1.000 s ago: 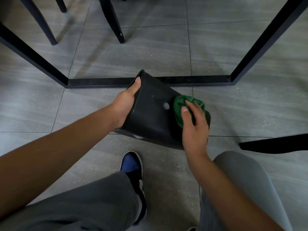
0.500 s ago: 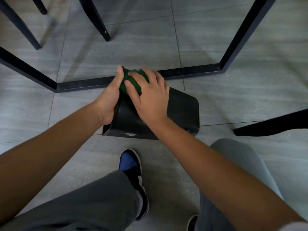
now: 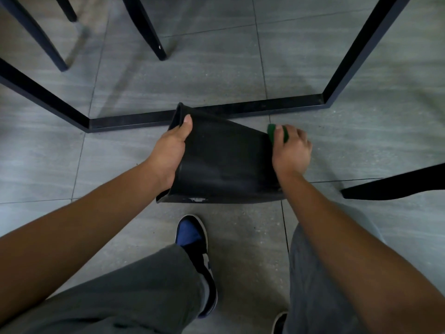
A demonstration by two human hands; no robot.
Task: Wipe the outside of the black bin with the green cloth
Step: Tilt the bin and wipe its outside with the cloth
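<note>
Bin (image 3: pixel 224 162) lies tipped on the floor (image 3: pixel 337 145), so its side faces up for wiping. Left hand (image 3: pixel 172 150) grips the rim, thumb outside, steadying it. Right hand (image 3: pixel 290 150) fingers close on the cloth (image 3: pixel 272 131), pressed against the bin's base end.

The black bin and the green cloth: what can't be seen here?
Head view only:
- Green cloth: mostly hidden under the right hand.
- Black bin: its inside, far side and base face away.
- Left hand: fingers hidden behind the bin's rim.
</note>
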